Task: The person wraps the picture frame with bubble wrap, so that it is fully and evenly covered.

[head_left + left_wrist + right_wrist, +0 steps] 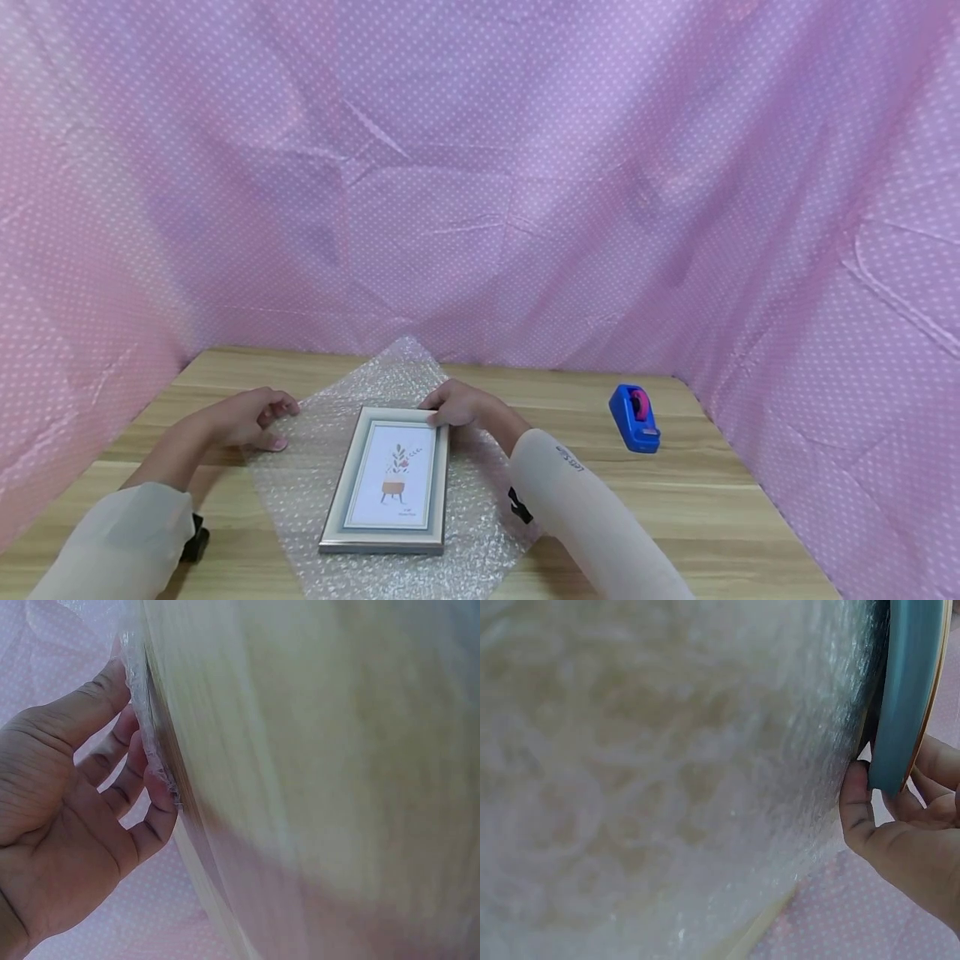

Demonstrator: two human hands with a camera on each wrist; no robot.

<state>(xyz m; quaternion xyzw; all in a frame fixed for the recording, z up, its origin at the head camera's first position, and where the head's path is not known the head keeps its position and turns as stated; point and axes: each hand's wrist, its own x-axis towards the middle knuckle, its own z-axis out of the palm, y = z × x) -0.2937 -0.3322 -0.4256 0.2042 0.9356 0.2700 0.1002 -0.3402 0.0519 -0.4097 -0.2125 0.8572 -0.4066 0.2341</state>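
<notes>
A picture frame point(390, 475) with a pale silver border and a potted-plant print lies face up on a sheet of bubble wrap point(292, 508). My right hand point(463, 406) grips the frame's far right corner, thumb on the front. In the right wrist view, the fingers of that hand point(907, 825) pinch the corner of the frame point(906, 697) just over the bubble wrap point(667, 787). At the left edge of the wrap is my left hand point(247, 418), fingers loosely bent and apart. The left wrist view has its fingertips point(161, 796) against the wrap's edge point(146, 727).
A blue tape dispenser point(635, 418) with a pink roll stands toward the right on the wooden table point(600, 500). Pink dotted cloth point(480, 183) hangs behind the table and along both sides.
</notes>
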